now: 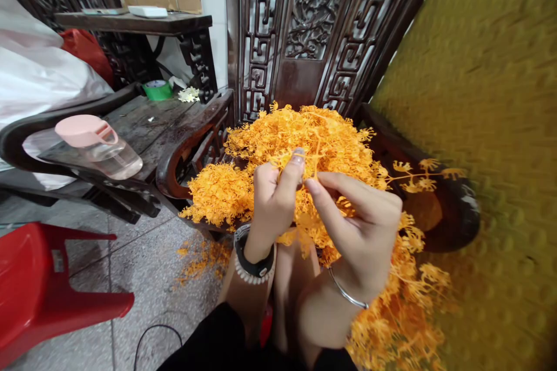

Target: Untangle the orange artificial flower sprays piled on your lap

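Note:
A thin orange plastic sprig is held between my two hands, over a large heap of the same orange sprigs. My left hand is closed, its thumb pressing the sprig's stem against the curled fingers. On the right, my right hand pinches the lower end of the stem between thumb and forefinger. Fingers cover part of the sprig. Beyond my right hand, one branched sprig sticks out sideways, and more orange sprigs hang down beside my right forearm.
A carved dark wooden chair bears the heap. On the bench to the left lie a pink-lidded bottle and green tape. A red plastic stool stands at lower left. Orange scraps and a cable lie on the floor.

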Action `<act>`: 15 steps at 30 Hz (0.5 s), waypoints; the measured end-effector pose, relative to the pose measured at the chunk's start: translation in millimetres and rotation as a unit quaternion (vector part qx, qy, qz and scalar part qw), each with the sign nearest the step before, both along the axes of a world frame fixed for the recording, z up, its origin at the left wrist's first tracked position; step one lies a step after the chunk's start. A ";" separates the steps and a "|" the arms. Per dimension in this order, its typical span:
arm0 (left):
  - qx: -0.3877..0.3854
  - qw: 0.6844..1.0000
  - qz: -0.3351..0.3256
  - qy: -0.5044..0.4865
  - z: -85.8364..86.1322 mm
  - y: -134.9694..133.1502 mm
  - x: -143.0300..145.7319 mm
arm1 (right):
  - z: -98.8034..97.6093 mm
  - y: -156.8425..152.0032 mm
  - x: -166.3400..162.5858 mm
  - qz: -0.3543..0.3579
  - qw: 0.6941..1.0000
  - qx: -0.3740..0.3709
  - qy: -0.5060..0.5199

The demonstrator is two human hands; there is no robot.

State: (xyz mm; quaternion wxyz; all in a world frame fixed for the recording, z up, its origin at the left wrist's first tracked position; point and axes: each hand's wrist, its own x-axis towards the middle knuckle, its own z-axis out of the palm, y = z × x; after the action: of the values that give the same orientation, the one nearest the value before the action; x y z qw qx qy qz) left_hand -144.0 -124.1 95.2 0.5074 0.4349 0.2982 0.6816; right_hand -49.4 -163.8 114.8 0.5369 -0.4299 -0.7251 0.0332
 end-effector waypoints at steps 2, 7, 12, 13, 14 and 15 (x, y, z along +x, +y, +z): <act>-0.032 0.995 -0.074 -0.064 3.1 -3.0 -1.2 | -1.5 3.4 -2.7 0.057 0.997 -0.017 0.047; -0.022 0.973 -0.190 -0.131 6.3 -10.1 2.6 | -7.9 14.2 -11.8 0.231 0.932 -0.037 0.277; 0.037 0.934 -0.320 -0.157 8.3 -10.3 -2.7 | -11.7 31.2 -8.2 0.397 0.801 -0.008 0.449; 0.045 0.929 -0.326 -0.170 8.5 -9.1 -5.6 | -11.6 34.6 -3.9 0.427 0.765 0.004 0.482; 0.050 0.928 -0.322 -0.179 8.6 -7.5 -8.5 | -10.8 37.2 1.0 0.443 0.735 0.011 0.513; 0.052 0.932 -0.313 -0.177 8.4 -5.9 -10.9 | -9.2 38.5 6.2 0.442 0.717 0.009 0.539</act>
State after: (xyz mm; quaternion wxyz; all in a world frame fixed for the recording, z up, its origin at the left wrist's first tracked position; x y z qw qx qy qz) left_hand -154.9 -130.0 103.6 0.7163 0.4039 0.0161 0.5688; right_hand -43.3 -125.2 105.6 0.7648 0.0350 -0.4212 0.4863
